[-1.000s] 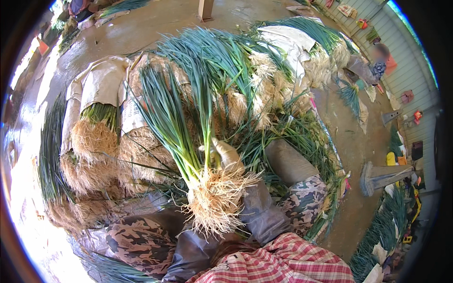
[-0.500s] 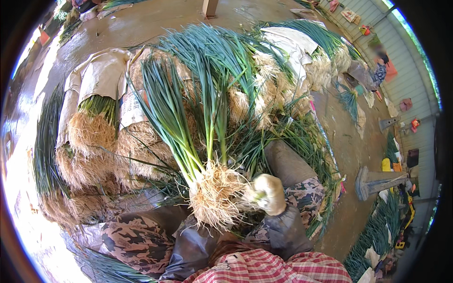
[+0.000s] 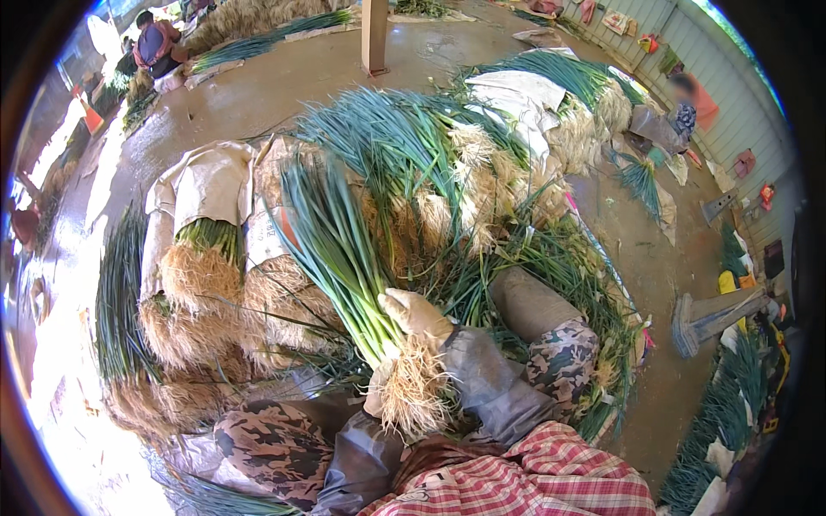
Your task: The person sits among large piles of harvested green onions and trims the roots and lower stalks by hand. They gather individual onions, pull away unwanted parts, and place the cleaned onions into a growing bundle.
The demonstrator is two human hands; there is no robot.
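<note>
A bunch of green onions with long dark leaves and pale stringy roots is held up in front of my lap, its leaves pointing up and to the left. My right hand, in a pale glove and grey sleeve cover, closes on the stalks just above the roots. Low on the bunch, my left hand grips it near the root end. Most of the left glove is hidden behind the roots, so its fingers show only in part.
Root-fringed bundles under beige sacking are stacked at left. Another onion pile lies ahead, with a white cloth beyond. Loose leaves surround my right knee. A post stands behind; people sit far left and right.
My right hand has moved left and up from beside the roots onto the stalks. Separate stalks have come together into one tighter bunch. The view has shifted, showing more of the far floor.
</note>
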